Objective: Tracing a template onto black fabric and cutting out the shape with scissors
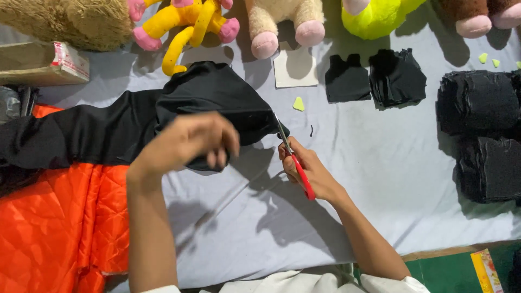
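Observation:
My left hand (pixel 187 142) grips a fold of black fabric (pixel 211 100) and lifts it off the grey sheet (pixel 380 163). The black fabric trails away to the left over an orange quilted cloth (pixel 59 217). Red-handled scissors (pixel 296 163) are in my right hand (pixel 309 171), their blades pointing up into the right edge of the lifted fabric. Both forearms reach in from the bottom of the head view.
Stacks of cut black pieces lie at the right (pixel 483 135), with two smaller black piles (pixel 374 78) further back. Plush toys (pixel 184 24) line the far edge. A white card (pixel 296 68), small yellow-green scraps (pixel 298 103) and a cardboard box (pixel 43 65) are also there.

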